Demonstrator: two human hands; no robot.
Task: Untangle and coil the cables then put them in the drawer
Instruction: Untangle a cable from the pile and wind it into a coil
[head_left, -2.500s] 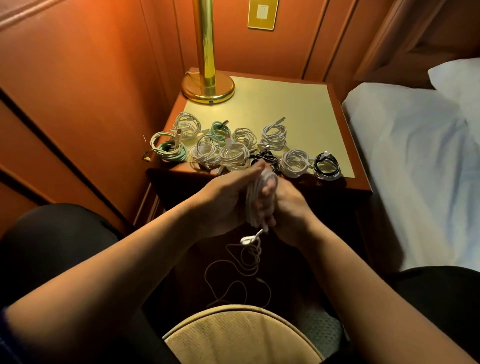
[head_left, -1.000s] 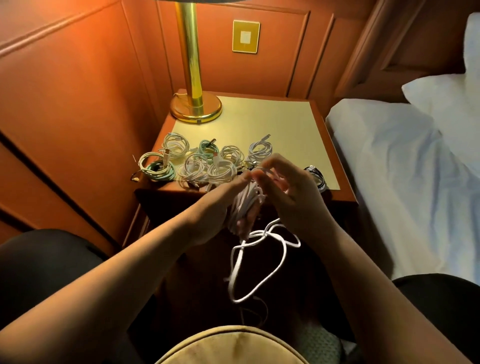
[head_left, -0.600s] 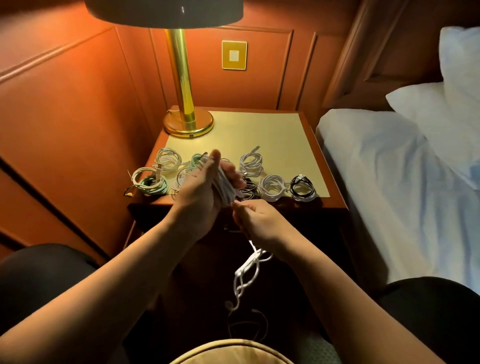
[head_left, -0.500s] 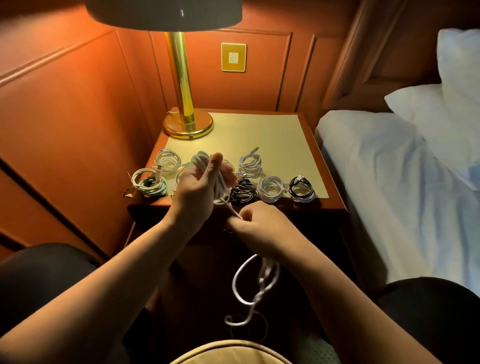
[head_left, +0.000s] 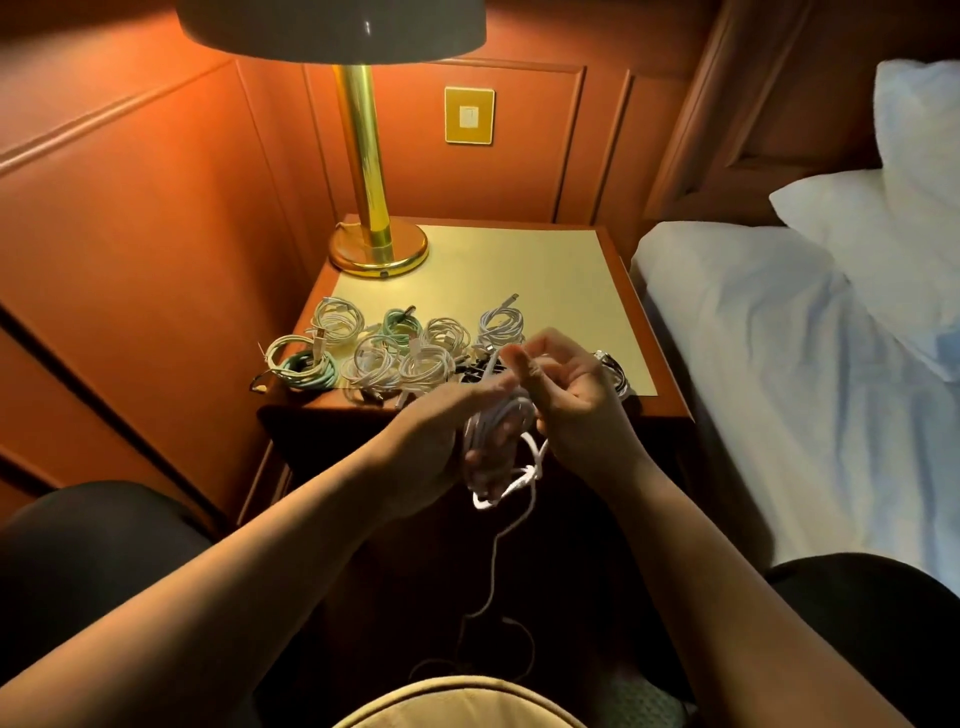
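A white cable (head_left: 501, 431) is being gripped in loops by the left hand (head_left: 441, 441) and pinched by the right hand (head_left: 571, 400) before the nightstand's (head_left: 545, 270) front edge, where coiled cables (head_left: 395, 348) are being kept

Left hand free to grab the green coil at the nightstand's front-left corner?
Probably not yet: the left hand holds the white cable bundle the right hand is winding. The path to the green coil looks unobstructed.

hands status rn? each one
Left hand: holding the white cable coil wrapped around it.
Right hand: pinching the same cable, winding it.
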